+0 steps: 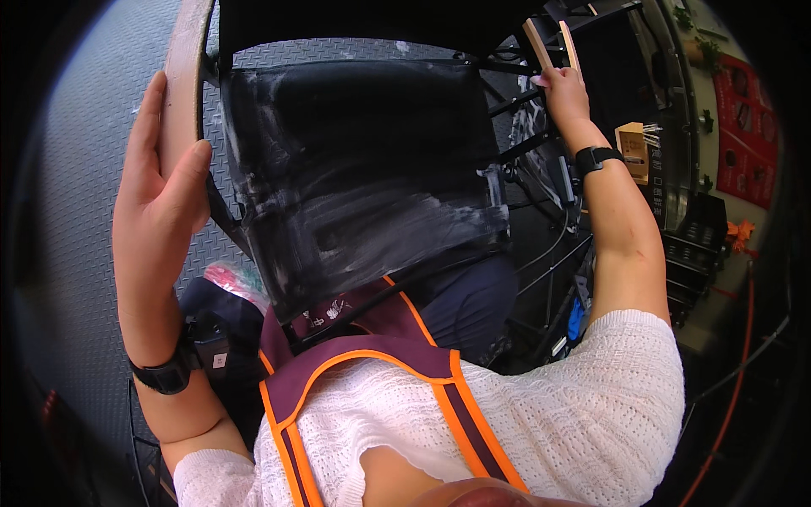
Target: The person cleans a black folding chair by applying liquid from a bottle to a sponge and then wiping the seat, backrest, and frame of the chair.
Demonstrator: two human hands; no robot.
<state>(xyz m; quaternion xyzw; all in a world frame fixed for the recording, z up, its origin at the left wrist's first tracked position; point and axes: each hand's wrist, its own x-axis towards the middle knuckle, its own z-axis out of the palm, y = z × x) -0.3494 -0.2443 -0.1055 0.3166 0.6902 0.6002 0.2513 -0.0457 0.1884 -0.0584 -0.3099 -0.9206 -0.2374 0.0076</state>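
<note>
A folding chair with a black fabric seat (367,165) stands in front of me, its seat smeared with whitish streaks. My left hand (165,171) rests against the light wooden armrest (189,82) on the chair's left side, thumb on one side and fingers on the other. On the right, my right hand (566,95) is closed around light wooden tongs (538,41), whose two arms point away from me, apart. A scrap of something pale pink shows at that hand's fingers. Black metal tubes of the frame run beside the seat.
A small wooden box (633,152) with thin sticks is fixed near a dark counter at the right. Below it stands a black slotted rack (690,260). Patterned metal flooring (82,209) spreads at the left, with a plastic bag (234,282) beside my leg. Cables hang at the right.
</note>
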